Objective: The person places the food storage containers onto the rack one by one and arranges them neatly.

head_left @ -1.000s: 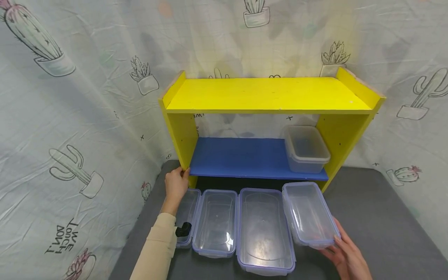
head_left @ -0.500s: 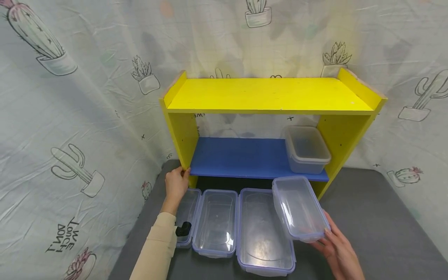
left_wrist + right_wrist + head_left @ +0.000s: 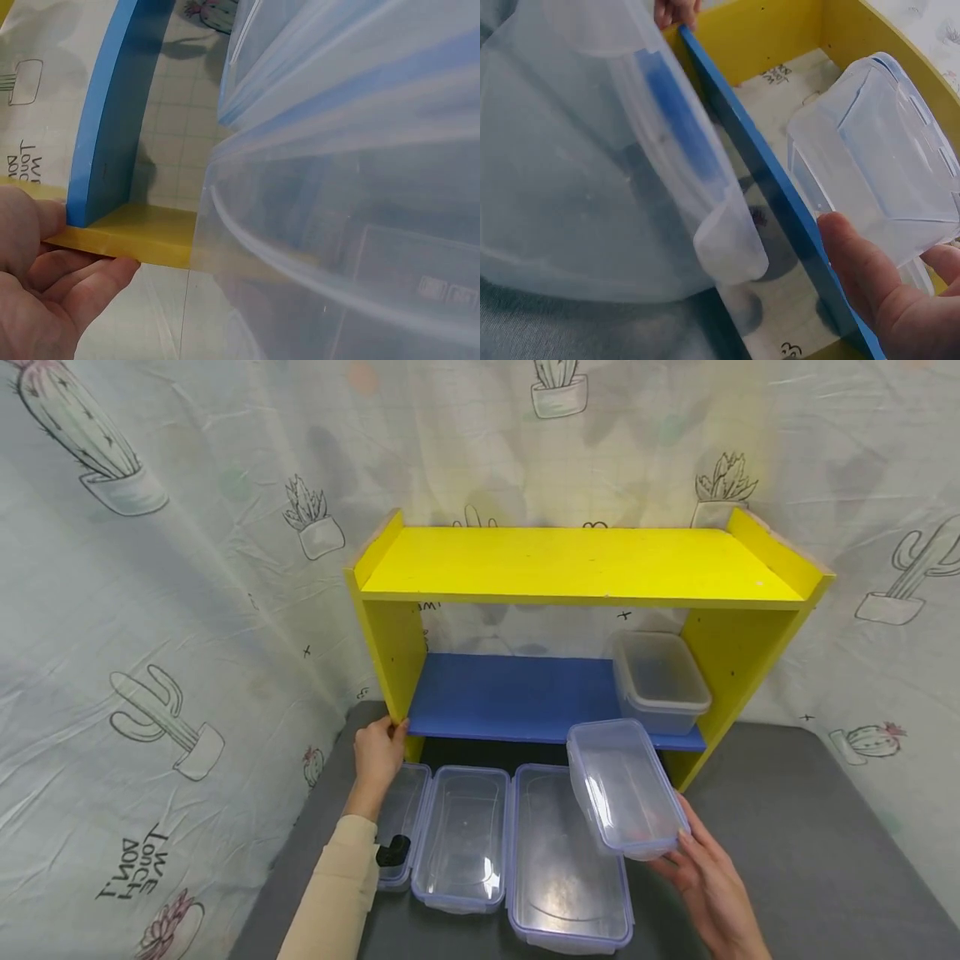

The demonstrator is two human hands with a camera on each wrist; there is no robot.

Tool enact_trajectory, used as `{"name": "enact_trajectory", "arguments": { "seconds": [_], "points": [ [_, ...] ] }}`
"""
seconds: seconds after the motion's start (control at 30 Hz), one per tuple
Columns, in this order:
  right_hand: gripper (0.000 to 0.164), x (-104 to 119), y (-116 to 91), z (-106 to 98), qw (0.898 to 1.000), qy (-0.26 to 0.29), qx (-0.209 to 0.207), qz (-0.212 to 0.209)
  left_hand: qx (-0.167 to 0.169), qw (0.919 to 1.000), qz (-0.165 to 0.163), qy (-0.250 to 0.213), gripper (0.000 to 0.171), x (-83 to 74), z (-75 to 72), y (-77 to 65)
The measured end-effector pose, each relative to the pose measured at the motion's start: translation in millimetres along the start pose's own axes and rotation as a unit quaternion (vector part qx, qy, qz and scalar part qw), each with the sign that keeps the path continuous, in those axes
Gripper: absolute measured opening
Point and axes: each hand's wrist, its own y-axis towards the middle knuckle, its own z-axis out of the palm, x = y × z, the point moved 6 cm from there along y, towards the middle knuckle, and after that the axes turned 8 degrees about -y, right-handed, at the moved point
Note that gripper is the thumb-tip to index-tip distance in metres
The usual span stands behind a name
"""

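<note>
Left hand [image 3: 45, 296] is gripping yellow panel [image 3: 154, 231], thumb lying above its edge, fingers curling below. Blue board [image 3: 101, 142] is rising above the fingers; clear plastic containers [image 3: 300, 199] are filling the area to their right, partly covering the panel.

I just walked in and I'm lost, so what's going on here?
A person's right-hand grip holds a clear, purple-rimmed food container up in front of a yellow-and-blue shelf unit. The left-hand grip is on the unit's yellow left side panel, low at the front. Three more purple-rimmed containers lie in a row on the gray table, and a translucent container sits at the right end of the blue shelf.
</note>
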Motion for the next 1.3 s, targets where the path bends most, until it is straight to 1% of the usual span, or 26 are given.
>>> {"name": "enact_trajectory", "arguments": {
  "seconds": [0.1,0.27,0.33,0.5,0.73,0.83,0.97,1.17,1.3],
  "points": [
    [0.051,-1,5,2,1.0,0.001,-0.011,-0.002,0.001,1.0,0.007,0.005,0.027,0.5,0.9,0.0],
    [0.05,-2,9,5,1.0,0.004,-0.022,-0.005,0.017,0.9998,0.002,0.004,0.026,2.7,4.7,-1.4],
    [0.05,-3,11,6,1.0,-0.01,-0.026,-0.002,0.018,0.9998,-0.001,0.001,0.026,2.7,5.3,-1.5],
    [0.051,-5,18,7,0.998,-0.055,-0.033,0.006,0.013,0.9999,0.0,0.004,0.027,2.1,5.0,-0.8],
    [0.051,-4,27,12,0.997,-0.063,-0.035,0.003,0.003,1.0,0.007,-0.002,0.027,-1.6,2.7,0.3],
    [0.051,-5,30,15,0.996,-0.08,-0.039,0.006,-0.003,0.9998,0.016,-0.007,0.026,-2.5,1.8,0.4],
    [0.051,-6,34,18,0.993,-0.105,-0.055,0.018,-0.006,0.9998,0.019,-0.006,0.026,-2.2,1.3,0.2],
    [0.056,-9,38,20,0.991,-0.092,-0.092,0.038,-0.004,1.0,0.007,-0.005,0.028,-1.2,0.4,-0.9],
    [0.06,-10,43,21,0.989,-0.08,-0.117,0.051,-0.002,1.0,0.006,-0.002,0.028,-1.3,0.4,-1.5]
  ]
}}
